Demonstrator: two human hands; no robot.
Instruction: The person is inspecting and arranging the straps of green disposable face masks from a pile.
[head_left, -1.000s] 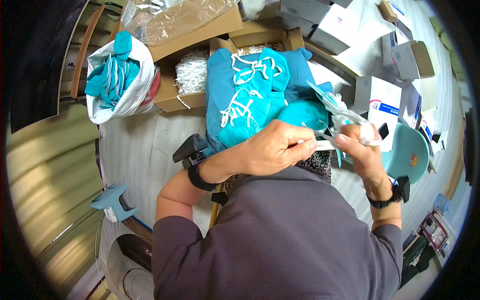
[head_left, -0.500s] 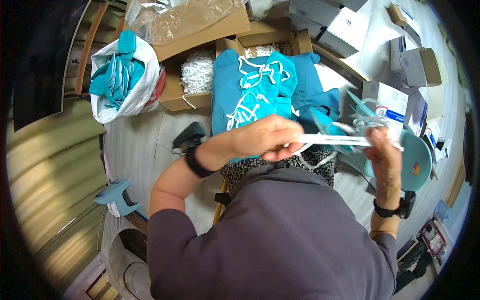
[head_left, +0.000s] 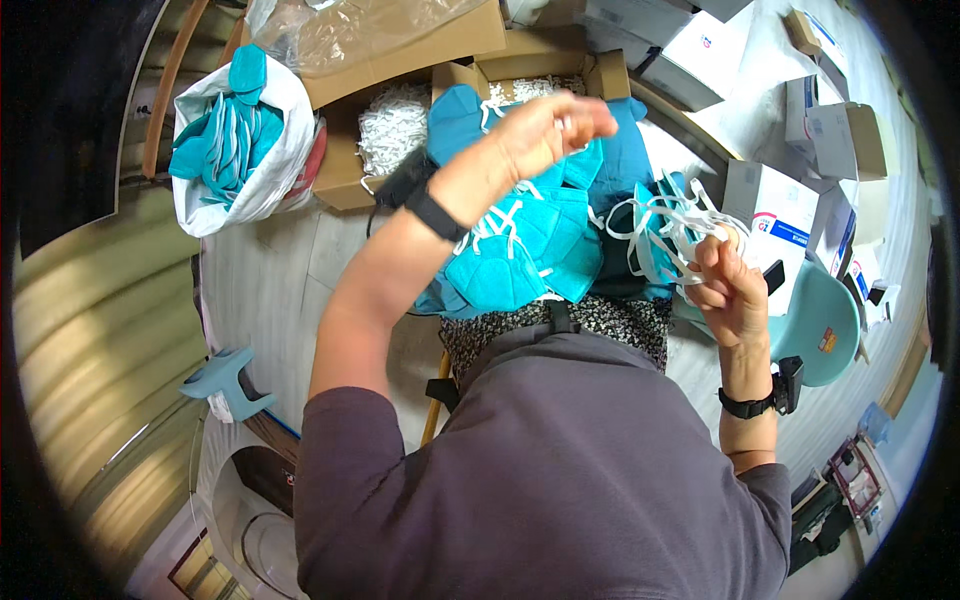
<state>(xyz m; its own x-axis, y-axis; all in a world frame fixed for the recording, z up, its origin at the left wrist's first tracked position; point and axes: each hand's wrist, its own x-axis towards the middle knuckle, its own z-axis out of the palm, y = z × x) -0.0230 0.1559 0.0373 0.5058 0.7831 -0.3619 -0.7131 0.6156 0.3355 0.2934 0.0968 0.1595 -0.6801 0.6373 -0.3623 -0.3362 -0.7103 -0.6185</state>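
My right hand is closed round white elastic straps at the right of my lap. These straps run to a bunch of teal face masks hanging beside the hand. My left hand is raised above the far part of my lap, fingers pointing right and partly stretched, with nothing visible in it. Below it, teal cup-shaped masks with white straps lie on a blue-teal cloth across my lap. My left forearm hides part of that pile.
A white sack of teal mask pieces stands far left. Next to it, an open cardboard box holds white straps. White and blue cartons stand at the right, near a pale teal stool. A light-blue plastic piece lies left.
My left hand has let go of the straps stretched between both hands and swung up and away. My right hand has moved slightly left and keeps the straps, which now hang slack.
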